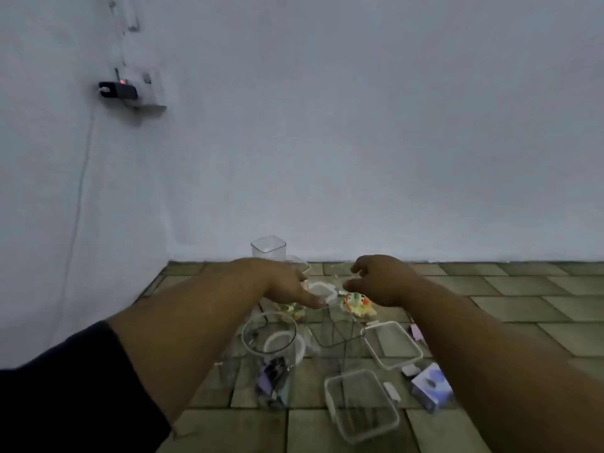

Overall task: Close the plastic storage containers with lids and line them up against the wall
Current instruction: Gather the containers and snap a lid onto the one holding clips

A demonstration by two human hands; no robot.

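Note:
Both arms reach out over clear plastic containers on a tiled floor. My left hand (287, 284) rests palm down, fingers on a small white-rimmed lid (322, 289). My right hand (379, 277) hovers beside it with fingers curled and nothing clearly in them. A tall square clear container (268, 246) stands against the wall, a smaller one (299, 261) beside it. Nearer me are a round clear jar (271, 351) holding small items, a rectangular lid (392, 344), and a lidded rectangular box (361, 403).
A colourful small object (358, 304) lies under my right hand. A small lilac box (431, 390) sits at the right by my forearm. The white wall (359, 142) meets the floor just behind the containers; a socket with a plugged charger (125, 89) is at upper left.

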